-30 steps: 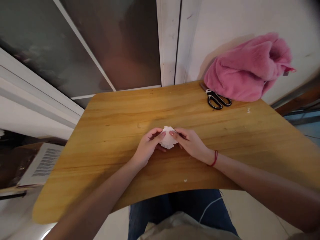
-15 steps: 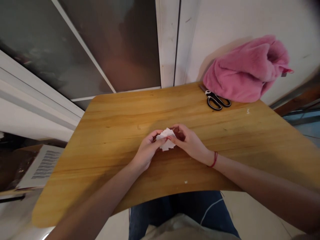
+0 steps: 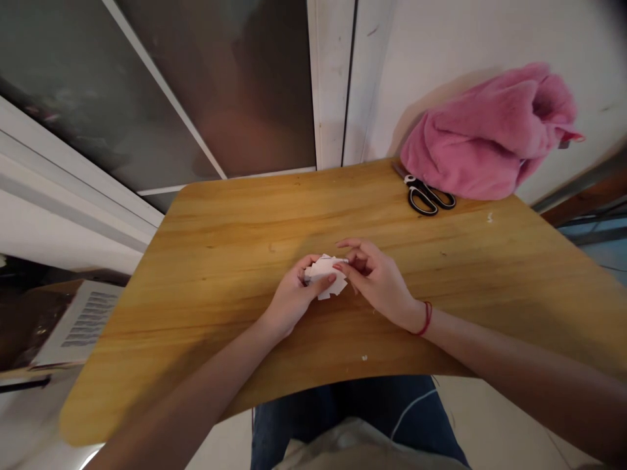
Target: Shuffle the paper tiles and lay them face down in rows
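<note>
A small bunch of white paper pieces [image 3: 326, 267], with jagged, uneven edges, is held over the middle of the wooden table [image 3: 235, 228]. My left hand [image 3: 296, 287] grips the bunch from the left, its thumb lying across the front and its fingers behind. On the other side, my right hand [image 3: 375, 274] pinches the upper right edge of the paper between thumb and fingers. A red string bracelet [image 3: 427, 318] circles my right wrist. How many pieces are in the bunch I cannot tell.
Black-handled scissors [image 3: 425, 196] lie at the table's far edge, beside a pink plush bundle [image 3: 482, 143] against the wall. Tiny white scraps [image 3: 364, 358] dot the tabletop. Dark-paned sliding doors [image 3: 235, 85] stand behind. A printed box [image 3: 81, 323] is down at the left.
My right hand has shifted slightly right, from the front of the paper to its upper right edge. The left thumb now lies farther across the bunch.
</note>
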The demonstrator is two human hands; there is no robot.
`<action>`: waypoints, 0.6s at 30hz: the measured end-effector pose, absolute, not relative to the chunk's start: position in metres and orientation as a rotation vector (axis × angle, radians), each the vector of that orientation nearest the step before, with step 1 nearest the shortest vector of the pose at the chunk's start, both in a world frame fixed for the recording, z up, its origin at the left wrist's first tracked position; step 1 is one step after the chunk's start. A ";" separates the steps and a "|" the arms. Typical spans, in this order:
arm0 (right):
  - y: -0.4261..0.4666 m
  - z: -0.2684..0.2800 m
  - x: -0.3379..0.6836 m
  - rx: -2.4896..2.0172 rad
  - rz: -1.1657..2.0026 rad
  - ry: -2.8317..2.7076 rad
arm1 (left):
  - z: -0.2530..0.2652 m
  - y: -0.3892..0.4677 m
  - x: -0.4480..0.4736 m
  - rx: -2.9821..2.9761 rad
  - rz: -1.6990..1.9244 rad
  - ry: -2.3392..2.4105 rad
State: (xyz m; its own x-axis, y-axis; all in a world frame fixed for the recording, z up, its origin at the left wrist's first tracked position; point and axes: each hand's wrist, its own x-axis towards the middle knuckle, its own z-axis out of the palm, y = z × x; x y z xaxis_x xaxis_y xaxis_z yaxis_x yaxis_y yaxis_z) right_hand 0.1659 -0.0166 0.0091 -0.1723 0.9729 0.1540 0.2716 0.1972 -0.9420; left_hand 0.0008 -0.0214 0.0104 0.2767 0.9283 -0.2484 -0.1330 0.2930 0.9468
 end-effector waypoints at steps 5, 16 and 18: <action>0.002 0.011 0.182 -1.221 1.068 -1.565 | 0.012 -0.021 -0.001 0.930 0.911 1.047; 0.074 -0.012 0.244 -1.872 0.132 -1.917 | 0.017 -0.019 -0.007 0.859 0.962 1.075; 0.068 -0.006 0.242 -1.871 0.049 -1.927 | 0.018 -0.019 -0.007 0.859 0.961 1.073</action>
State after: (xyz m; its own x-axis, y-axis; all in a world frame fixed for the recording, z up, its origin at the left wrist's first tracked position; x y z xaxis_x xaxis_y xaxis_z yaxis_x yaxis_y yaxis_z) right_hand 0.2422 0.0685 -0.0065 0.0228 0.9563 0.2914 0.9404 0.0784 -0.3309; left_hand -0.0065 -0.0191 0.0175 0.1842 0.9324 -0.3110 -0.2075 0.3461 0.9150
